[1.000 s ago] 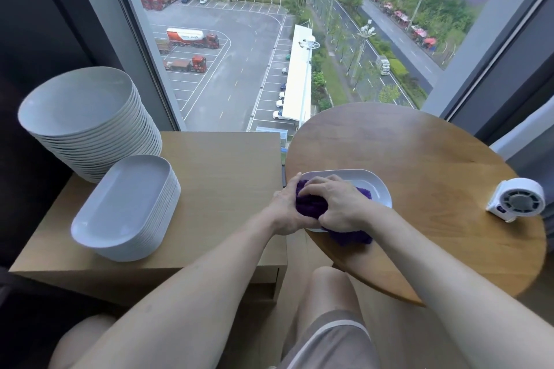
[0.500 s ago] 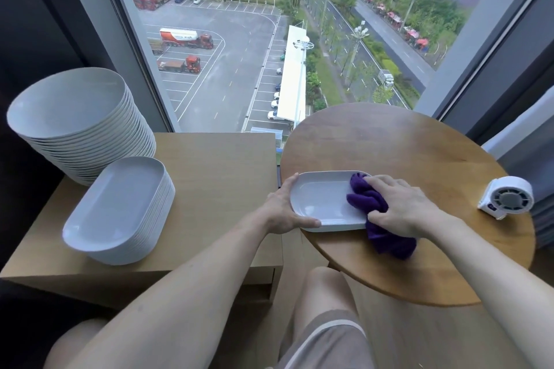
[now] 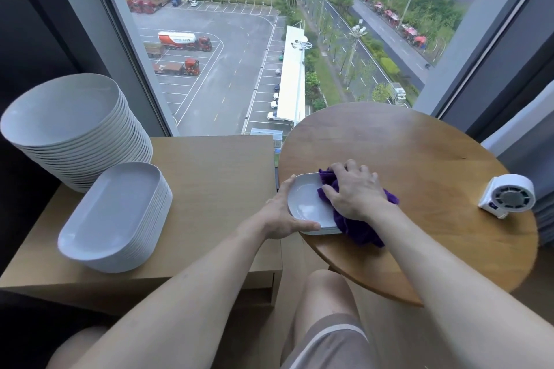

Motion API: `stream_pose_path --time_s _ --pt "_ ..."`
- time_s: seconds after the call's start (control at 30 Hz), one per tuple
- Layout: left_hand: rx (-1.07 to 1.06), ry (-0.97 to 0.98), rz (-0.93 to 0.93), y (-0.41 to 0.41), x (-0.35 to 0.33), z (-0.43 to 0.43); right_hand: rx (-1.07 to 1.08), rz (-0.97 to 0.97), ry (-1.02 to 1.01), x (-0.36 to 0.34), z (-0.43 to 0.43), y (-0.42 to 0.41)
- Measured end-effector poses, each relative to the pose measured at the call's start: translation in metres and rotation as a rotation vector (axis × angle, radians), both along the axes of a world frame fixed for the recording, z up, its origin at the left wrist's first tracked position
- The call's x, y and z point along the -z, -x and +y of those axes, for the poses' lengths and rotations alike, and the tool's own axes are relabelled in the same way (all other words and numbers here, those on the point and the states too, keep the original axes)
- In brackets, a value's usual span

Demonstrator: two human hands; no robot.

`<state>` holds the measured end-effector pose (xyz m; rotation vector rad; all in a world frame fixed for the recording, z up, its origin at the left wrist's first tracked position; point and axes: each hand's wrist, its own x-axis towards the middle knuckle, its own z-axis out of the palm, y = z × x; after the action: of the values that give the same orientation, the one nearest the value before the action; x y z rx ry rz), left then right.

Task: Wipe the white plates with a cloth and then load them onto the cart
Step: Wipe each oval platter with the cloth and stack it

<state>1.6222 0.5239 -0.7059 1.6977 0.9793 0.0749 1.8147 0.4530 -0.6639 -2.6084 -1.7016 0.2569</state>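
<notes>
By a high window (image 3: 239,39), fingers of the left hand (image 3: 278,216) clamped a white oblong plate (image 3: 305,204) on the round wooden worktop (image 3: 419,153); those of the right hand (image 3: 356,192) gripped a purple cloth (image 3: 359,231).

right hand (image 3: 356,195): you bring it back left from the right end of the white plate (image 3: 305,201) to its middle | purple cloth (image 3: 359,228): bunched in your grip, now covers the plate's right half | left hand (image 3: 278,216): off the cloth since a second ago, holds the plate's left end
</notes>
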Motion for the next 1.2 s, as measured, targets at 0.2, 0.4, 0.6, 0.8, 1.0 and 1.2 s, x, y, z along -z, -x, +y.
stream_pose_path --time_s 0.2,0.4,0.6,0.8,1.0,1.2 --pt "0.022 -0.093 0.070 -0.002 -0.013 -0.001 -0.216 0.051 -0.028 0.003 0.013 0.050" --pt "0.039 -0.150 0.129 -0.001 -0.015 0.000 -0.288 0.241 0.125 -0.020 -0.002 0.038" --pt "0.045 -0.130 0.136 -0.001 -0.015 0.003 -0.143 0.308 0.255 -0.034 -0.028 0.002" --pt "0.052 -0.115 0.125 -0.002 -0.011 0.006 0.035 0.077 0.170 -0.033 -0.049 -0.046" --pt "0.062 -0.081 0.092 -0.002 -0.008 0.006 0.096 -0.058 0.003 -0.003 -0.035 -0.021" --pt "0.052 -0.068 0.091 0.001 -0.005 0.004 -0.011 -0.081 -0.030 0.004 -0.010 0.004"
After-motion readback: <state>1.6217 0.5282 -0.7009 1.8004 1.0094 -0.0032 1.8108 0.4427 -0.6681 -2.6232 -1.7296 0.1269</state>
